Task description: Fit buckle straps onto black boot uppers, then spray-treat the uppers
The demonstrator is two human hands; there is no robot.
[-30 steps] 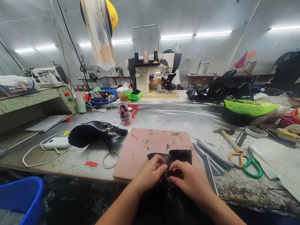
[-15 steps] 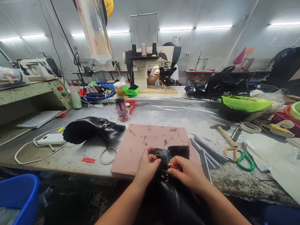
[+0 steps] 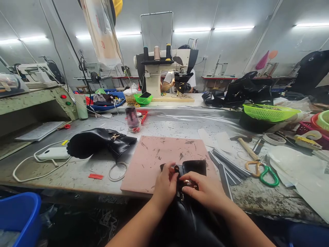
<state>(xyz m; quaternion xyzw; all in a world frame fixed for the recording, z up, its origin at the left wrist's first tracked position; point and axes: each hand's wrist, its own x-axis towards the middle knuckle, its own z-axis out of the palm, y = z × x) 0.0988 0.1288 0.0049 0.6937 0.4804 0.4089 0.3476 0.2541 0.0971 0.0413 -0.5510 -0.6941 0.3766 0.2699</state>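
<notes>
A black leather boot upper (image 3: pixel 195 167) lies over the near edge of a pink cutting mat (image 3: pixel 159 154) and hangs down toward my lap. My left hand (image 3: pixel 166 187) is closed on its left flap, thumb beside a small metal ring. Pinched in the fingers of my right hand (image 3: pixel 205 192) is a gold metal buckle (image 3: pixel 190 184) at the middle of the boot upper. A second black boot (image 3: pixel 100 142) with a gold buckle lies on its side to the left of the mat.
Grey strips (image 3: pixel 226 168), a hammer (image 3: pixel 245 145), and orange-and-green scissors (image 3: pixel 264 173) lie right of the mat. A green basket (image 3: pixel 269 113) sits at the far right, a blue bin (image 3: pixel 17 216) at lower left. A person sits behind a sewing machine (image 3: pixel 164 72) across the table.
My view tilted slightly. My left hand shifted a little right along the flap, and my right hand kept the buckle pinched at the middle of the boot upper.
</notes>
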